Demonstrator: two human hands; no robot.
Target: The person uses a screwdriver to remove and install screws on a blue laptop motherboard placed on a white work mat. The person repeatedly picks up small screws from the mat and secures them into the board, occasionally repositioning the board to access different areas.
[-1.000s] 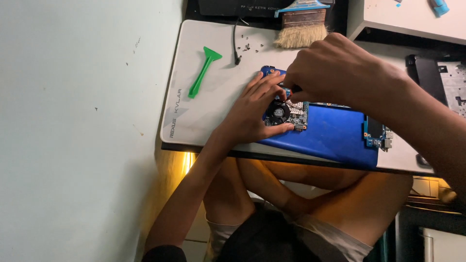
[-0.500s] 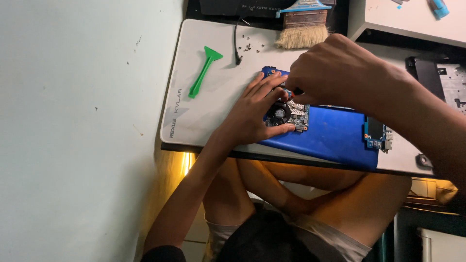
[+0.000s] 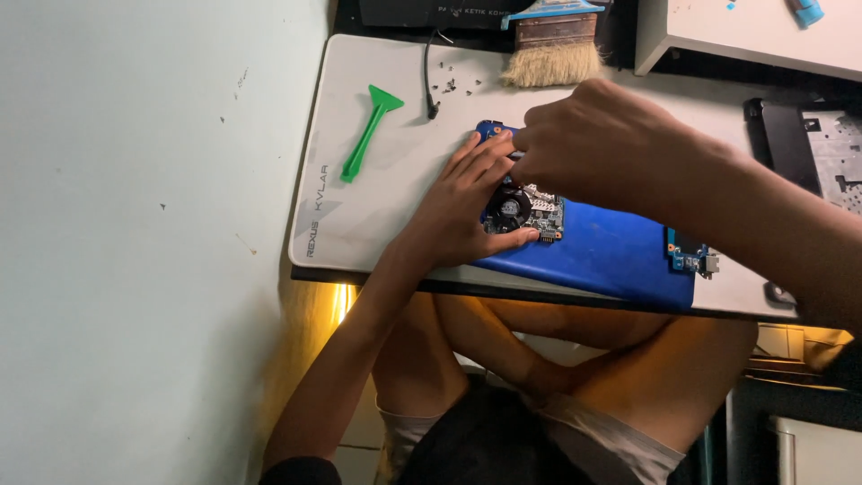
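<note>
The blue circuit board [image 3: 602,256] lies at the mat's [image 3: 395,216] 4 o'clock edge. It is steadied by the left hand [image 3: 467,211], fingers spread flat beside the fan [image 3: 510,208]. The right hand [image 3: 602,144] is curled at 12 o'clock; its grasp cannot be told. Fan removal appears underway; steady, careful pressure is judged necessary next.

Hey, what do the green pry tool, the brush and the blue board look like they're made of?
Green pry tool: likely plastic, with a uniform matte colour and a moulded flat shape. Brush: pale bristles, natural or synthetic, in a dull metal-looking band. Blue board: probably a rigid circuit board, smooth with a slight sheen, carrying small components.
</note>
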